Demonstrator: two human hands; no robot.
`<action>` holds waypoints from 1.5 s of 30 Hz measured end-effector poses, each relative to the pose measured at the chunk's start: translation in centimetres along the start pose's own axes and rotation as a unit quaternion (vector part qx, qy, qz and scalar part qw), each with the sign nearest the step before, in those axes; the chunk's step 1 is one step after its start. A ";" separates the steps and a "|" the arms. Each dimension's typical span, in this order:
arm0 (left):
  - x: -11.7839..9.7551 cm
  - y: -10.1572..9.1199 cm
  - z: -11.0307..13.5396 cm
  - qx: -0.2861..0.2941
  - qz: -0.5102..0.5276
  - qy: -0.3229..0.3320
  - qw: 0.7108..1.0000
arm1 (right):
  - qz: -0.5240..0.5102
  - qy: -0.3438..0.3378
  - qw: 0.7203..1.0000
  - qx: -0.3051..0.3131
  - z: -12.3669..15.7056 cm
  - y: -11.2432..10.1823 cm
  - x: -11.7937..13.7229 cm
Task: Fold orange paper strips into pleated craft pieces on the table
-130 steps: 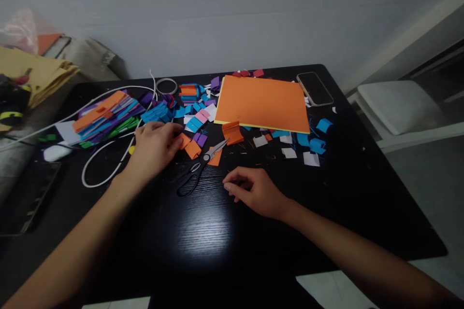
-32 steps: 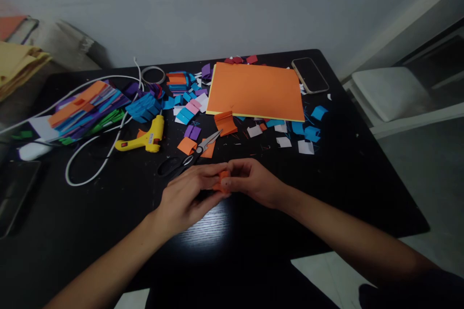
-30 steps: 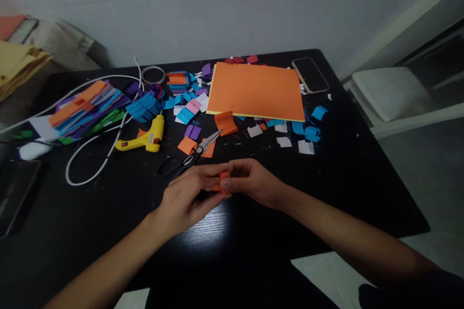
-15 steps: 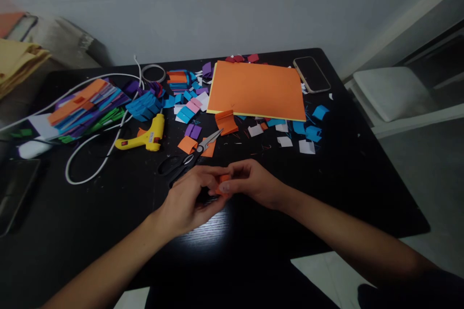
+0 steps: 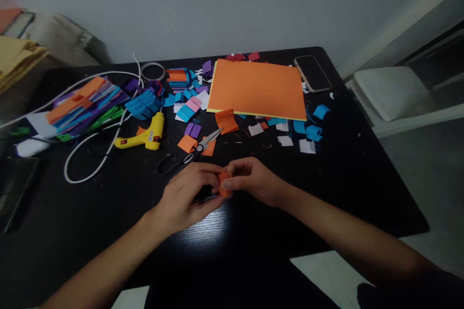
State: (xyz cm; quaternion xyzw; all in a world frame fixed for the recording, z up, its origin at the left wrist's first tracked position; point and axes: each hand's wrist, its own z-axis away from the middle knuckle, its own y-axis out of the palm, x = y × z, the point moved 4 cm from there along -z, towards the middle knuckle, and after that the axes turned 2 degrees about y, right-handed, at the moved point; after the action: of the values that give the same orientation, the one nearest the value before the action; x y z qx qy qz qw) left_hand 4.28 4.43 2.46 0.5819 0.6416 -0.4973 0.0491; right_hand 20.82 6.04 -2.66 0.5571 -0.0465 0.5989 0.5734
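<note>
Over the black table (image 5: 344, 174), both my hands pinch a small folded orange paper piece (image 5: 223, 183) between their fingertips. My left hand (image 5: 186, 198) comes in from the lower left, fingers curled round the piece. My right hand (image 5: 250, 181) meets it from the right, thumb and fingers pressed on the same piece. Just beyond my hands lie black-handled scissors (image 5: 188, 157) on loose orange squares (image 5: 187, 143). A yellow glue gun (image 5: 143, 135) rests to the left of them.
A large orange sheet (image 5: 258, 89) lies at the back centre, a phone (image 5: 312, 73) to its right. Small blue, white and purple folded pieces (image 5: 306, 133) are scattered around. A stack of coloured paper strips (image 5: 85, 106), white cable (image 5: 90, 166) and tape ring (image 5: 152, 71) sit left.
My left hand left the pile by the glue gun and joined my right hand at the table's centre. Over the last second both hands keep working the orange piece, hardly shifting.
</note>
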 end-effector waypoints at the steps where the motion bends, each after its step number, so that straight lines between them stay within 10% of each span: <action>1: 0.0 -0.1 -0.1 -0.006 0.002 0.006 1.000 | -0.001 0.001 1.000 -0.005 0.0 -0.1 -0.1; 45: 0.0 0.0 0.0 -0.019 0.034 0.004 0.999 | -0.056 0.016 0.998 0.006 -0.1 -0.1 0.0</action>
State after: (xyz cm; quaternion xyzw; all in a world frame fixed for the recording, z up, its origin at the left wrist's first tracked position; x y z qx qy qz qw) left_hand 4.31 4.48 2.43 0.6046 0.6311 -0.4803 0.0745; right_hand 20.84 6.19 -2.77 0.5529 -0.0026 0.5751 0.6029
